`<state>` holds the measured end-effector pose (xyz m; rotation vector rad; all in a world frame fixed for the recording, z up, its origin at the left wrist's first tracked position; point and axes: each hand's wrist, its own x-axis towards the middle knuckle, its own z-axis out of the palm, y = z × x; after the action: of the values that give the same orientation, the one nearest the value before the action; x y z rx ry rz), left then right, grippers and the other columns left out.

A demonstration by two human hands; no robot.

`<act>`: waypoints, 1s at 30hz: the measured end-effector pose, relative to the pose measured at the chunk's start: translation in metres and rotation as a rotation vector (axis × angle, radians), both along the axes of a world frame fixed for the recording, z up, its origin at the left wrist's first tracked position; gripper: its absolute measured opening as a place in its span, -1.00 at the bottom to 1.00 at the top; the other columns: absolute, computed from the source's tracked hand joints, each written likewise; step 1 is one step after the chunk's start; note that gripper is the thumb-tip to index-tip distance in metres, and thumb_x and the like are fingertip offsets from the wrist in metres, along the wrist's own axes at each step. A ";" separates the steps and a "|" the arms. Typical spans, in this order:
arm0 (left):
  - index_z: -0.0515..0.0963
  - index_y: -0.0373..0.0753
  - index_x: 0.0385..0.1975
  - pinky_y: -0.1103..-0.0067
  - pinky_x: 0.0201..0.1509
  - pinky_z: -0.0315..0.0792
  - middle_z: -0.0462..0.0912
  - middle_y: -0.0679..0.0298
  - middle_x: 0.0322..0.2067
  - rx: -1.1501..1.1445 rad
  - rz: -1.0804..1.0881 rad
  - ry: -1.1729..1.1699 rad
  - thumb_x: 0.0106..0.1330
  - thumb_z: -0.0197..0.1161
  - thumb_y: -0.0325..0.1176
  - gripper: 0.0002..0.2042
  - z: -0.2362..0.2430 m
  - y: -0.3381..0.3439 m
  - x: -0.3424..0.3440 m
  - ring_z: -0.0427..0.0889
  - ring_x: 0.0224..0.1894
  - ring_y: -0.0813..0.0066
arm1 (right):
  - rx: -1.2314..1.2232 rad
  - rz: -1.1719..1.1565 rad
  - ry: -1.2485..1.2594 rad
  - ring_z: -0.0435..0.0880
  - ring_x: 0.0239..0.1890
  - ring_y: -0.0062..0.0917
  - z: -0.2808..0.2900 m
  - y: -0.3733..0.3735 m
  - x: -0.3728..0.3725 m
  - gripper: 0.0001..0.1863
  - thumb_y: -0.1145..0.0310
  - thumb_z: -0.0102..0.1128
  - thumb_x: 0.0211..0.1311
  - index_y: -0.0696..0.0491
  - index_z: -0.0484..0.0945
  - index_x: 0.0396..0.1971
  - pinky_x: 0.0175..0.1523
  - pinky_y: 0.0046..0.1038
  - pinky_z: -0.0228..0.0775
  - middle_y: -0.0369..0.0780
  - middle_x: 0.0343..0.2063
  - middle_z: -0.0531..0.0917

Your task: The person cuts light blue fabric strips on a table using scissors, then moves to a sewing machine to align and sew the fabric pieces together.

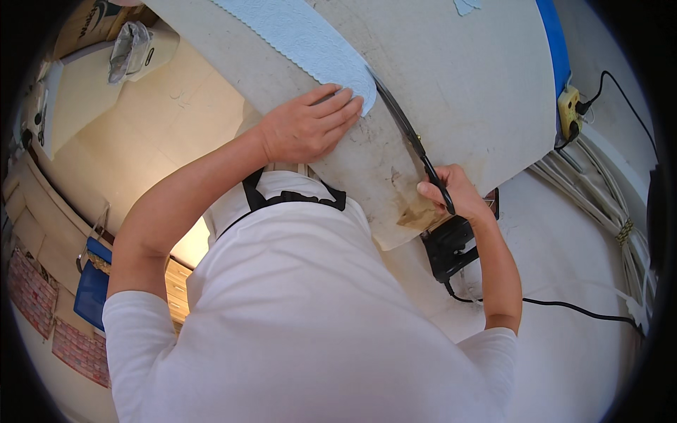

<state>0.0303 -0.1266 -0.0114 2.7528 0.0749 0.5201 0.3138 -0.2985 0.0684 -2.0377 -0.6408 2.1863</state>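
Tabletop (pixel 486 92): left hand (pixel 308 128) on blue cloth (pixel 317 44), right hand (pixel 460 194) holding scissors (pixel 411 134)

The cloth (pixel 323 44) looks matt and finely textured; the scissors (pixel 407 127), smooth metal, faintly glossy; the worktop (pixel 458 84), matt, smudged.

dark lettering (pixel 89 22) beside a dark emblem (pixel 106 8) on the brown cardboard box (pixel 84 34), upper left

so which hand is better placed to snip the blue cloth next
Probably the right hand: it holds the black scissors, whose tips are at the edge of the blue cloth. The left hand rests on the cloth's near end, so it seems better suited to steadying it.
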 end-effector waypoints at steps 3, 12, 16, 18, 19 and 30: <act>0.56 -0.47 -0.13 0.30 0.23 0.38 0.54 0.04 0.05 0.009 0.015 -0.044 0.03 0.22 -0.43 -0.63 0.002 0.001 0.003 0.51 0.09 0.18 | 0.021 0.010 0.005 0.41 -0.76 -0.71 -0.003 0.001 -0.001 -0.43 -0.13 0.45 0.04 0.09 0.44 -0.64 -0.64 -0.61 0.24 -0.39 -0.77 0.41; 0.54 -0.49 -0.08 0.29 0.23 0.38 0.52 0.02 0.09 -0.001 0.005 -0.025 0.01 0.22 -0.45 -0.58 0.001 0.001 0.001 0.51 0.10 0.17 | 0.021 -0.001 -0.011 0.36 -0.76 -0.71 0.002 0.008 -0.004 -0.50 0.02 0.46 0.08 0.09 0.44 -0.67 -0.63 -0.56 0.18 -0.38 -0.77 0.41; 0.54 -0.49 -0.08 0.29 0.23 0.38 0.52 0.02 0.09 0.001 0.001 -0.026 -0.01 0.23 -0.44 -0.57 0.002 0.002 0.000 0.50 0.10 0.17 | 0.015 0.009 0.009 0.38 -0.76 -0.71 0.000 0.007 0.000 -0.51 0.03 0.45 0.10 0.09 0.44 -0.68 -0.64 -0.57 0.19 -0.38 -0.78 0.41; 0.54 -0.49 -0.08 0.28 0.24 0.38 0.52 0.02 0.09 0.000 -0.006 -0.020 -0.01 0.23 -0.43 -0.57 0.000 0.002 0.000 0.50 0.10 0.16 | 0.019 0.007 0.018 0.39 -0.76 -0.70 0.000 0.009 0.002 -0.51 0.04 0.45 0.10 0.09 0.44 -0.68 -0.64 -0.56 0.19 -0.37 -0.78 0.41; 0.54 -0.49 -0.08 0.28 0.24 0.37 0.52 0.02 0.09 -0.001 -0.010 -0.018 -0.02 0.23 -0.43 -0.56 0.000 0.002 0.000 0.50 0.10 0.16 | 0.020 0.006 0.023 0.39 -0.76 -0.70 0.000 0.010 0.003 -0.52 0.04 0.45 0.11 0.09 0.44 -0.68 -0.64 -0.56 0.19 -0.37 -0.78 0.41; 0.56 -0.48 -0.10 0.29 0.23 0.39 0.53 0.02 0.07 -0.004 0.004 -0.031 0.01 0.24 -0.44 -0.59 -0.001 0.000 -0.001 0.51 0.09 0.16 | 0.036 0.095 -0.093 0.37 -0.75 -0.70 -0.001 0.024 -0.004 -0.49 0.03 0.46 0.10 0.09 0.42 -0.70 -0.64 -0.54 0.18 -0.36 -0.79 0.41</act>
<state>0.0297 -0.1262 -0.0126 2.7402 0.0732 0.5633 0.3099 -0.2749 0.0670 -2.1441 -0.7966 2.1227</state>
